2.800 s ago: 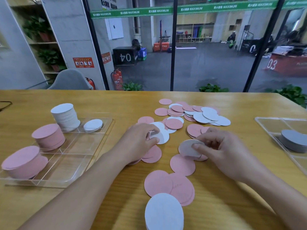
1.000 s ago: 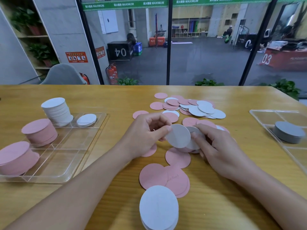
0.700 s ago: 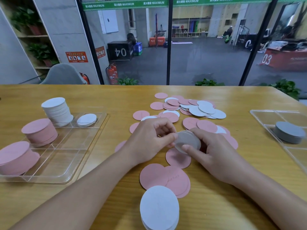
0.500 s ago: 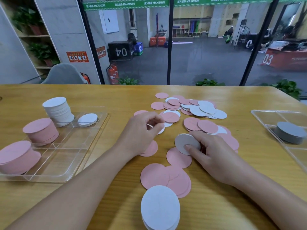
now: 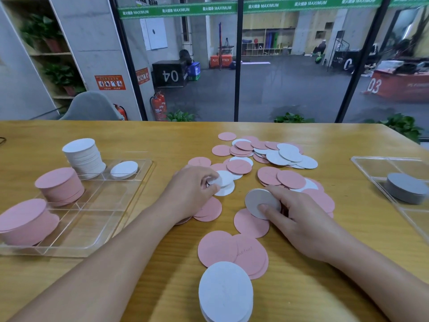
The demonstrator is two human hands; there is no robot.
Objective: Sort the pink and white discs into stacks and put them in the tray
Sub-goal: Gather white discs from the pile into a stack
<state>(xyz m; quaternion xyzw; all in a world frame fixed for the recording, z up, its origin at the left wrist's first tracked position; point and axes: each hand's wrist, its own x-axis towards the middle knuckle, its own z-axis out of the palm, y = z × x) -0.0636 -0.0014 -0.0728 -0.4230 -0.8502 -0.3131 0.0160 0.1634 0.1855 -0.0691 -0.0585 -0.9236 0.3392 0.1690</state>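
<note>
My left hand (image 5: 192,192) had split off from the right after passing a white disc across, and went back to the scatter; it now pinched the edge of a small white disc (image 5: 223,178) lying on another white one, thumb and fingertips closed on it. My right hand (image 5: 299,219) held the small stack of white discs (image 5: 261,203), thumb pressed on its top face, fingers wrapped behind, tilted up off the table (image 5: 325,287). A moment before, both hands met at that stack; now they were apart, so I judged one more white had joined it and the next was being fetched.

Sorting was only part done. The clear tray (image 5: 97,219) on my left held a tall white stack (image 5: 84,156), a short white stack (image 5: 124,169) just beside it, and two pink stacks (image 5: 59,185) (image 5: 25,220), unchanged. Many loose pink and white discs (image 5: 276,156) lay mixed beyond my hands, large pink discs (image 5: 232,252) near me, and a large white pile (image 5: 225,292) at the front edge. A second tray (image 5: 371,166) on the right held a grey stack (image 5: 405,187).

Likely next: bring the pinched disc over to the right-hand stack.
</note>
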